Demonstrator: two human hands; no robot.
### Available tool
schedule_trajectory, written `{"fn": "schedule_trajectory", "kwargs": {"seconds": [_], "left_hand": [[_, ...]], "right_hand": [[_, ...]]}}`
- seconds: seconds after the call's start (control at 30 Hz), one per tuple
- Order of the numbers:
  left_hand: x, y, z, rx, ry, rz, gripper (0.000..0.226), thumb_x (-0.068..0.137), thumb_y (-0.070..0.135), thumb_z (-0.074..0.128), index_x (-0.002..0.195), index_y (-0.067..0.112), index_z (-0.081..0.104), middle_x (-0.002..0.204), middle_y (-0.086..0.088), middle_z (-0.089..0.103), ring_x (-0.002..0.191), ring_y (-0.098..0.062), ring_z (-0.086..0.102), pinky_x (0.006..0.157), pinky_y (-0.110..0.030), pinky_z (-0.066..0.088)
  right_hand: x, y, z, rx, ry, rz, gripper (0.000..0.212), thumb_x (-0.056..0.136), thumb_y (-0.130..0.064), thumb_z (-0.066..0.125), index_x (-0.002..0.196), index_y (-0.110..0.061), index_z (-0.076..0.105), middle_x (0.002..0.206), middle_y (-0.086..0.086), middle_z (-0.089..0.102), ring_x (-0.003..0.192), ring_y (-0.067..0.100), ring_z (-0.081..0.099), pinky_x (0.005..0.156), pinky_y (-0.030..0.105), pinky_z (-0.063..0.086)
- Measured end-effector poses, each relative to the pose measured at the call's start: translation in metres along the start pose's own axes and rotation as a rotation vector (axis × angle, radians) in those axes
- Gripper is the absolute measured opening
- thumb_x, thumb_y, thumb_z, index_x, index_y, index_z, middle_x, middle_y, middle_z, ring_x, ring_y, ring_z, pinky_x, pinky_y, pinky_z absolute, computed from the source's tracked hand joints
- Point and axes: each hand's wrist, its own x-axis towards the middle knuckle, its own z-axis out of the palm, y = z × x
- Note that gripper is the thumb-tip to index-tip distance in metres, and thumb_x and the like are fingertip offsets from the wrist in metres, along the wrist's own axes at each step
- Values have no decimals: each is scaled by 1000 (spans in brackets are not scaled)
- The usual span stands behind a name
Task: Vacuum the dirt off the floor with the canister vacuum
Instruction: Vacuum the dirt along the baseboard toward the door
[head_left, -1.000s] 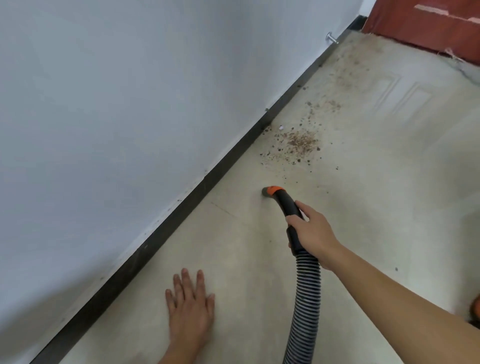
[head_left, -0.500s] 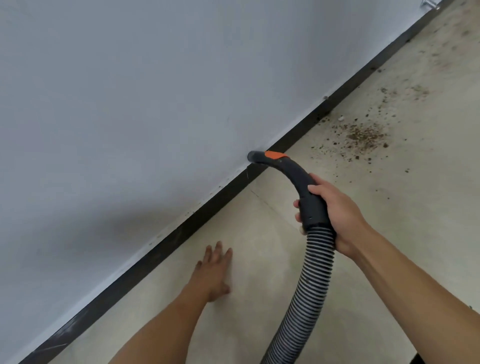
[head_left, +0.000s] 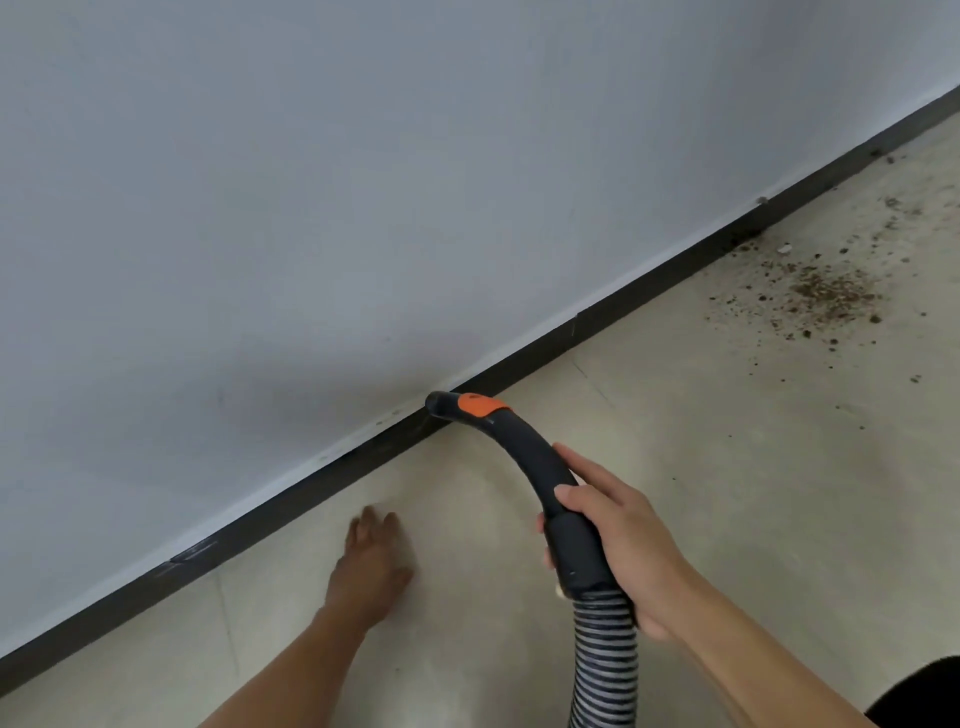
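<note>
**Hose mouth at the skirting, dirt patch well off to the right**

Right hand (head_left: 618, 545): fingers and thumb wrapped round the lower end of the curved black plastic hose handle (head_left: 530, 457), just above where the ribbed grey-and-black flexible hose (head_left: 605, 660) joins it. Hose runs down out of the bottom edge.

Handle arcs up and left. Its open end, just past a small orange tab (head_left: 480, 405), points at the black skirting board (head_left: 597, 322) at the foot of the pale grey-white wall (head_left: 363, 182); touching or just short of it, cannot tell.

Left hand (head_left: 371, 561): laid palm-down on the beige tiled floor (head_left: 727, 519), fingers straight and reaching toward the skirting, holding nothing. Slightly blurred.

Brown crumbly dirt (head_left: 831, 291): scattered on the floor at upper right, near the skirting, well apart from the handle's open end.
</note>
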Motion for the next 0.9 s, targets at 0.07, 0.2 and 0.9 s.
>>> {"fn": "schedule_trajectory", "kwargs": {"seconds": [0.07,0.2,0.9], "left_hand": [[-9,-13,3,-33,30,-61,72,95,34,53,153,20,12,162,-8,-7,149,-26,-3,112,-41,32],[-29,-45,11,-66,70,-160,70,92,36,56,150,17,21,160,-8,2,148,-25,4,108,-40,37],[11,116,-20,119,-188,116,50,92,26,53,138,15,38,141,-11,35,126,-29,41,100,-39,44]], "right_hand": [[-2,11,16,-9,-45,20,43,99,-13,53,131,-41,56,81,21,67,61,30,58,50,32,51],[-1,29,44,-28,-130,55,43,99,-12,53,131,-39,58,80,20,66,60,29,57,49,30,50],[-3,-14,-91,290,291,-87,44,98,-16,55,137,-38,53,82,21,67,60,29,62,51,32,52]]}}
